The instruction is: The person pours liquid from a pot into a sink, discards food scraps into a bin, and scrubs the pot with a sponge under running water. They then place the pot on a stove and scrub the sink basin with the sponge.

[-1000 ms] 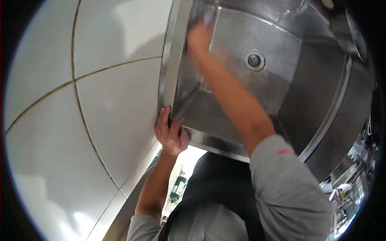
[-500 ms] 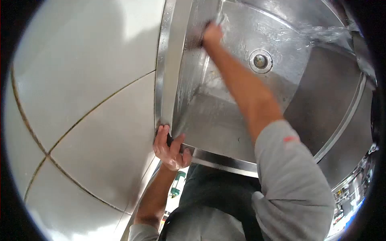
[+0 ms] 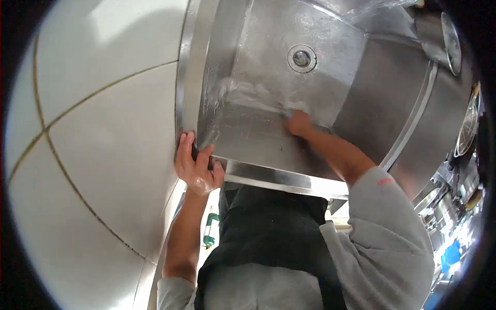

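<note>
My left hand [image 3: 198, 165] rests on the near left corner of the steel sink's rim [image 3: 268, 175], fingers apart and wet with suds. My right hand [image 3: 300, 123] is down inside the sink, low at the near wall where it meets the floor of the basin. Its fingers are closed, and I cannot tell what small thing they press against the steel. Whitish foam [image 3: 253, 95] streaks the basin floor to the left of this hand. Beyond it lies the round drain [image 3: 301, 58].
White tiles [image 3: 113, 139] with dark grout line the left side. Water [image 3: 367, 6] splashes at the far right of the basin. A metal container [image 3: 449, 44] stands at the upper right, with a wire strainer [image 3: 467, 129] nearer. A green bottle [image 3: 211, 230] is below the sink.
My right hand has swept from the far left wall of the sink to its near wall. My left hand stays on the corner. The view has shifted, showing more of the right side.
</note>
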### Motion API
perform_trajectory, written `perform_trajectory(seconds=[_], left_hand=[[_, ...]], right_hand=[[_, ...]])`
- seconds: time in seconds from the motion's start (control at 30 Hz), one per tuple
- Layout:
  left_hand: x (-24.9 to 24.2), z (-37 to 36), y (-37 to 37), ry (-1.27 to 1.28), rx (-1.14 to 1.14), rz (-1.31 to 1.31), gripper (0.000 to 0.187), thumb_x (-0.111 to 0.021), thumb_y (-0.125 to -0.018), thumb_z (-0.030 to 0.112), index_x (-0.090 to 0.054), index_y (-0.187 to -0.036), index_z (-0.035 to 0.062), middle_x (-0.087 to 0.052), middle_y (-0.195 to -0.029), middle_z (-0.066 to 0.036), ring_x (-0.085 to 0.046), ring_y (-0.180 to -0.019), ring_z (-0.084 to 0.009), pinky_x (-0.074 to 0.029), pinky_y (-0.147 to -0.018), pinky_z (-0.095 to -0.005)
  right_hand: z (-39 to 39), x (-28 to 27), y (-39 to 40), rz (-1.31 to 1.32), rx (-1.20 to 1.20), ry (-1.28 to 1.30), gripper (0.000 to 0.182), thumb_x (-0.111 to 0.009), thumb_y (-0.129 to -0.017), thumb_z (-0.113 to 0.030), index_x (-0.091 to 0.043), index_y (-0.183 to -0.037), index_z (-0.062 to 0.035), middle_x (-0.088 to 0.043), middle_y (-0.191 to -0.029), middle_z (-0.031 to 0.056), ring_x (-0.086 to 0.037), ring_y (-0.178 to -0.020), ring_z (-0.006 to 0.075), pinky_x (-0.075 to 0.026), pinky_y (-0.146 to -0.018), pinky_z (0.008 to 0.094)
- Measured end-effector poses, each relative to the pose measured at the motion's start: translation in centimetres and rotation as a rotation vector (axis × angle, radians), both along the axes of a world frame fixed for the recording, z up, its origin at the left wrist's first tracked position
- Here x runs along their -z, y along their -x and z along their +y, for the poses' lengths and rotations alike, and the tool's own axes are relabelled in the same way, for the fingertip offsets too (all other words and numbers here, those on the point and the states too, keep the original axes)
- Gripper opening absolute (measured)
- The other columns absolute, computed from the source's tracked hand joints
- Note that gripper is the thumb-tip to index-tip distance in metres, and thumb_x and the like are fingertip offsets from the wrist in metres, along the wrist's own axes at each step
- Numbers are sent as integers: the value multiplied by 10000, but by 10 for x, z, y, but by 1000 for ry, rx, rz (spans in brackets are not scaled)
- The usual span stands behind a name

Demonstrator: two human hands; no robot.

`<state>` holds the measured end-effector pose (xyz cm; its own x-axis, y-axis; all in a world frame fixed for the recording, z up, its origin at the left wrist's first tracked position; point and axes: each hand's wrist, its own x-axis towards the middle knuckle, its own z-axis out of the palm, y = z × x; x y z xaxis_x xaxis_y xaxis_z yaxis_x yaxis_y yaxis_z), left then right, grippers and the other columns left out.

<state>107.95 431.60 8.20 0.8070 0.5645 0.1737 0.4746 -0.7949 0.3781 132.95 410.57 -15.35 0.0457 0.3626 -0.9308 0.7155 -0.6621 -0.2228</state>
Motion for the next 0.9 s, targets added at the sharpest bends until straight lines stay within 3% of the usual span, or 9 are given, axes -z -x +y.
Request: perform_trajectory(seconds=[0.13,0.2,0.33,0.43,0.57,0.67,0.73,0.83,0.9], left_hand=[[-2,2,-2,17,-5,-67,363,-569,-812,310,-727,-973,25,-559,-1368,-319,-549,-1261,-501,-450,-1056,-557],[-7,-1,-3,-8,-7,-60,350,-566,-822,302,-719,-975,27,-560,-1369,-314,-548,-1261,-502,-450,-1053,-559],[-10,-4,-2,-48,-6,-41,310,-559,-830,271,-700,-980,38,-564,-1370,-306,-545,-1261,-507,-451,-1045,-558],[-14,-5,4,-23,29,-57,261,-578,-821,216,-690,-986,47,-567,-1381,-290,-543,-1271,-496,-446,-1042,-557],[-13,-4,-3,-71,27,-133,243,-592,-769,177,-677,-952,42,-590,-1356,-280,-559,-1251,-494,-469,-1040,-563],[-14,-5,-3,-77,13,-108,246,-586,-767,173,-679,-949,37,-587,-1361,-280,-556,-1258,-495,-468,-1046,-563],[-14,-5,-2,-31,34,-91,250,-573,-803,178,-679,-969,26,-569,-1397,-287,-533,-1303,-490,-421,-1095,-567],[-11,-5,-1,-79,31,-66,275,-561,-776,178,-682,-962,16,-576,-1379,-284,-541,-1292,-485,-433,-1088,-556],[-9,-7,-2,-85,17,-70,284,-557,-781,187,-682,-968,13,-575,-1383,-284,-540,-1294,-483,-429,-1092,-552]], right_hand=[[-65,-41,-35,-47,143,64,502,-504,-960,-417,-672,-1335,-129,-693,-1250,202,-651,-1195,360,-496,-1029,461],[1,-14,19,141,-129,-120,450,-525,-932,-372,-721,-1239,-108,-696,-1237,201,-651,-1182,378,-514,-972,510],[190,-155,108,194,-204,-441,420,-511,-939,-282,-697,-1252,-73,-610,-1348,244,-603,-1206,425,-487,-1013,531],[98,-103,93,283,-45,-1020,415,-507,-943,-278,-686,-1249,-62,-646,-1272,255,-637,-1101,473,-506,-964,557],[-98,-159,-34,1,199,-124,405,-501,-972,-237,-625,-1315,-60,-658,-1274,245,-624,-1182,439,-482,-1035,502],[-87,-255,-76,-184,-195,321,405,-636,-894,-167,-676,-1258,6,-650,-1299,245,-627,-1207,409,-487,-1040,509],[-65,-280,-115,-164,-684,324,437,-690,-851,-147,-680,-1270,-20,-659,-1286,241,-623,-1219,393,-489,-1046,497],[-65,-220,-265,-737,-342,-305,430,-669,-800,-144,-700,-1202,3,-635,-1278,238,-594,-1176,407,-461,-988,552],[-3,-235,-282,-913,-556,-127,444,-649,-875,-182,-617,-1274,10,-595,-1313,224,-542,-1241,373,-455,-984,547]])
